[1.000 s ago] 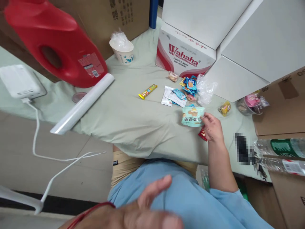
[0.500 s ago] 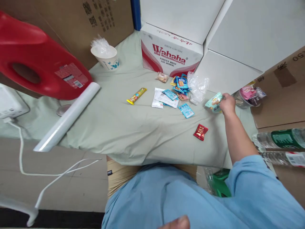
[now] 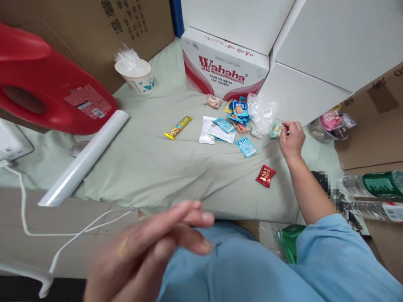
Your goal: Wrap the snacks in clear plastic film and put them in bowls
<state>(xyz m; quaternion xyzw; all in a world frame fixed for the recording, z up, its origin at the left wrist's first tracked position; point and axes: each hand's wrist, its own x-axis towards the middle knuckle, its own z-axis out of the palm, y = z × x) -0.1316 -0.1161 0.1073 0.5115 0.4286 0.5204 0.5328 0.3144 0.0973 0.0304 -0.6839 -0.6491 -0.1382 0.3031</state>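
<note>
My right hand [image 3: 292, 140] is at the right of the cloth-covered surface, fingers closed on the edge of a pale green snack packet [image 3: 276, 131], which is partly hidden behind them. My left hand [image 3: 147, 251] is in the foreground above my lap, slightly blurred, fingers stretched out and holding nothing. Left of the green packet lies crumpled clear plastic [image 3: 261, 115], beside a pile of blue snack packets [image 3: 240, 109]. Closer to me are another blue packet [image 3: 246, 147] and a red wrapped sweet [image 3: 266, 175]. White sachets [image 3: 207, 130] and a yellow snack stick [image 3: 178, 128] lie further left.
A tub of wrapped snacks [image 3: 324, 133] stands at the right, near plastic bottles [image 3: 382, 184]. A Wahaba-style white and red carton [image 3: 225, 67] stands at the back. Leftward are a paper cup [image 3: 138, 82], a red jug [image 3: 56, 88] and a white roll [image 3: 85, 157].
My left hand has risen into view from the bottom edge. My right hand has shifted slightly left and turned, with the green packet now lower and more covered by the fingers.
</note>
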